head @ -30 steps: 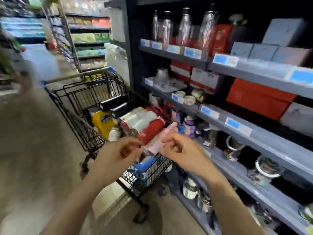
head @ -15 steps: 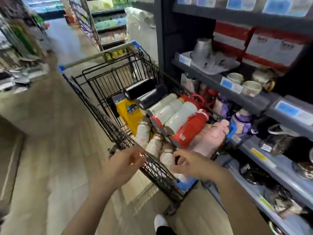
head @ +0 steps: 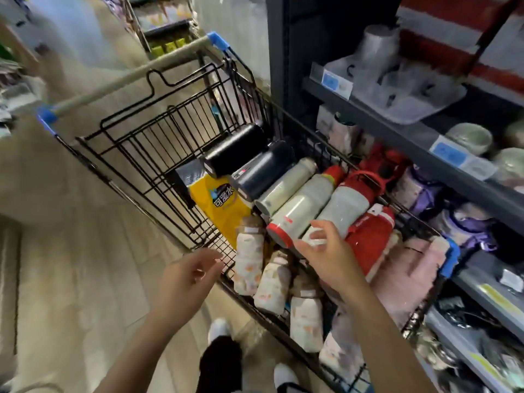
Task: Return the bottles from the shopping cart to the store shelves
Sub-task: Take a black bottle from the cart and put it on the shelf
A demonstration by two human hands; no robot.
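The shopping cart (head: 158,143) stands parked with its right side hard against the store shelves (head: 408,137), presumably so each bottle can go from basket to shelf with a short reach. The bottles lie on their sides in the basket, packed side by side across it, which keeps them from rolling. Toward the handle end lie two black flasks (head: 235,150), then pale steel bottles, one with a red base (head: 300,211), then a red jug (head: 368,236) near the right wall, with pink ones at the near right corner. Along the near left wall lies a row of small patterned bottles (head: 248,265), and a yellow packet (head: 224,205) sits under the heap.

The right hand (head: 326,256) is spread open and holds nothing; it hovers over the bases of the pale bottles, fingers splayed as if choosing one to take, and may just touch the nearest. The left hand (head: 190,276) hangs at the cart's near left edge, fingers loosely curled and empty, likely placed to steady the basket or help lift.

Judging by the full basket, the task is at an early stage. The shelf beside the cart carries purple bottles (head: 419,191), so like goods probably belong there.
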